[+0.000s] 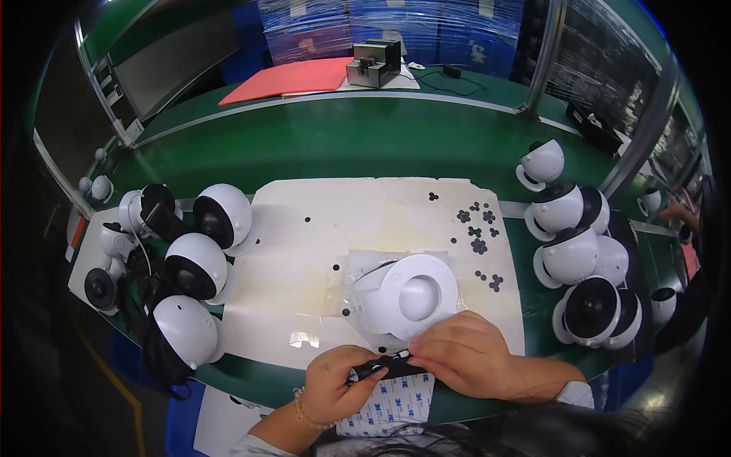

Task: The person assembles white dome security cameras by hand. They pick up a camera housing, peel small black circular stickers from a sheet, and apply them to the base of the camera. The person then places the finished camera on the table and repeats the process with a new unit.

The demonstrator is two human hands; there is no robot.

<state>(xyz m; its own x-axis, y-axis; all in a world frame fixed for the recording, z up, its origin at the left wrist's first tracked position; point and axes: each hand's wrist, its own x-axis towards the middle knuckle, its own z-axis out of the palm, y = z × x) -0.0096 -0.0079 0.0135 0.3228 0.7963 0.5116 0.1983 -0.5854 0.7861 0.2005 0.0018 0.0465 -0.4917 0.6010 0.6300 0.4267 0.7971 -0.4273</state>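
Note:
My left hand [335,385], with a beaded bracelet at its wrist, grips a narrow black strip [396,368] with light marks near the table's front edge. The fingers of my right hand [468,354] are pinched together at the strip's right end; anything small between them is hidden. Just beyond my hands a white dome camera [375,308] lies on clear plastic wrap [354,266], its ring-shaped base [444,278] turned upward. Below the strip hangs a white backing sheet [392,407] with blue print.
Small black round pads [479,246] lie in clusters and singly on the pale cardboard mat [289,251]. White cameras with black fronts stand at left [196,266] and right [592,311]. Black cables [160,343] hang at the left edge. A metal box [375,65] sits on the back shelf.

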